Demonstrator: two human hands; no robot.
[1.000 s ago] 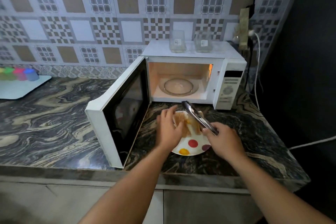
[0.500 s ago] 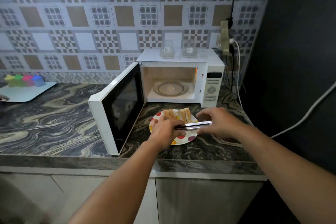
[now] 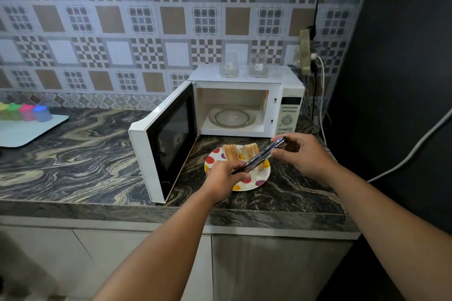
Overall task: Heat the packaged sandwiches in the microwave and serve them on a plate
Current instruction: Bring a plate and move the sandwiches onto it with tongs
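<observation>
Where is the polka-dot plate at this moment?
The polka-dot plate lies on the marble counter, directly in front of the open microwave and right of its door, under both hands holding the tongs.

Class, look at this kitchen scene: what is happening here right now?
A person stands at a marble counter holding metal tongs in both hands: the left hand at one end, the right hand at the other. The tongs are above a spotted plate carrying sandwiches. Behind it the microwave has its door wide open and only its glass turntable inside. Two clear containers sit on top.
</observation>
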